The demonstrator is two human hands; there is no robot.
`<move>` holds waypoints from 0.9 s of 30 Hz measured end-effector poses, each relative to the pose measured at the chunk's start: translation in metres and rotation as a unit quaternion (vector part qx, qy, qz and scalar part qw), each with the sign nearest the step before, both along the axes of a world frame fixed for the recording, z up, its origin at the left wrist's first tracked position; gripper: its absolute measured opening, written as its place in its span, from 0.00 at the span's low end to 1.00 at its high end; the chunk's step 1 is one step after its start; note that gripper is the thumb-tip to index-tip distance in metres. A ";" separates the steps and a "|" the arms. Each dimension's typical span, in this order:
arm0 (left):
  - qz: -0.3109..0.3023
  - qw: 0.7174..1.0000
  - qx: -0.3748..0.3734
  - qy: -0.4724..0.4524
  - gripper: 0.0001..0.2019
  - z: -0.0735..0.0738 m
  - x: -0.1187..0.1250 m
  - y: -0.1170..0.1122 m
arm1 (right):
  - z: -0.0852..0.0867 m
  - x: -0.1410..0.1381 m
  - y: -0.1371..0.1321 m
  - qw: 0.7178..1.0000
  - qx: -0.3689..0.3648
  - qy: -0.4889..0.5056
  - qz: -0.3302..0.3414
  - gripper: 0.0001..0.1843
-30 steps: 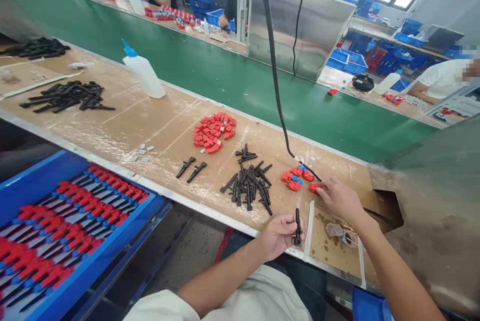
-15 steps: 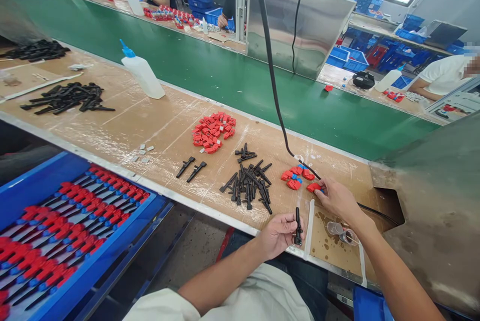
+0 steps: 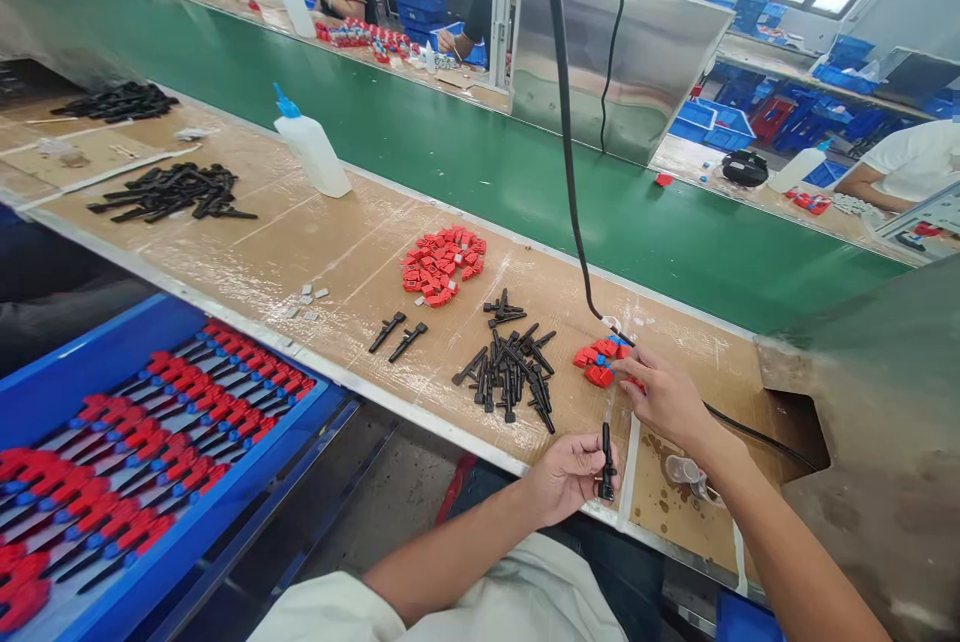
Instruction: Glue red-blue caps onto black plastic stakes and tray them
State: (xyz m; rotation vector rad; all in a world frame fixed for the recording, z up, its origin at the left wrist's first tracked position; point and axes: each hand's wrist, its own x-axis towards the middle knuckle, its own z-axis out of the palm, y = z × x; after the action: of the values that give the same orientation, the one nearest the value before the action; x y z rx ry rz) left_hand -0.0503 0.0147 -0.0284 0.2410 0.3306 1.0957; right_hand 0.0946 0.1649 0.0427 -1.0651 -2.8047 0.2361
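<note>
My left hand (image 3: 564, 478) is closed around a black plastic rod-shaped part (image 3: 606, 457), which stands nearly upright between thumb and fingers at the table's front edge. My right hand (image 3: 669, 400) reaches over a small group of red-and-blue plastic pieces (image 3: 598, 375), its fingers apart at the group's right side. One red piece shows partly beneath those fingers; whether they grip it is hidden. Left of this group lies a heap of black rod-shaped parts (image 3: 510, 372). Behind that heap is a pile of red pieces (image 3: 444, 264).
A blue tray (image 3: 247, 482) at the lower left holds rows of assembled red, blue and black pieces. A white bottle with a blue tip (image 3: 315, 154) stands by the green belt (image 3: 450, 162). A black cable (image 3: 574, 202) hangs down beside my right hand. Small clear cups (image 3: 681, 468) sit at the right.
My right hand has shifted left towards the red-and-blue group, covering its right side. My left hand still grips the black part. The whole view has swung slightly left.
</note>
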 end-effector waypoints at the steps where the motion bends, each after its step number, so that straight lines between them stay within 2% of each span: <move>1: 0.000 1.000 0.000 0.000 0.25 0.000 0.000 0.000 | -0.001 -0.001 0.001 1.000 -0.002 0.003 0.015 0.18; 6: -0.002 1.000 0.011 -0.008 0.24 0.000 0.000 0.000 | -0.010 -0.007 0.007 0.998 -0.009 0.017 0.067 0.23; 11: 0.004 1.000 0.007 -0.015 0.24 0.000 0.000 0.000 | -0.018 -0.011 0.012 0.997 -0.011 0.020 0.078 0.22; 19: 0.005 1.000 0.001 -0.013 0.24 -0.001 -0.002 0.000 | -0.007 -0.016 0.000 0.996 -0.046 0.009 0.077 0.19; 27: 0.003 1.000 0.008 -0.004 0.23 -0.002 -0.002 0.000 | -0.005 -0.018 -0.004 0.995 -0.081 -0.023 0.059 0.19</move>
State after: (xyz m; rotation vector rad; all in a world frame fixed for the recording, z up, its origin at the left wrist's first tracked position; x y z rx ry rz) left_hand -0.0524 0.0145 -0.0305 0.2506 0.3161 1.1056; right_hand 0.0766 0.1608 0.0381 -0.9456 -2.9355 0.4653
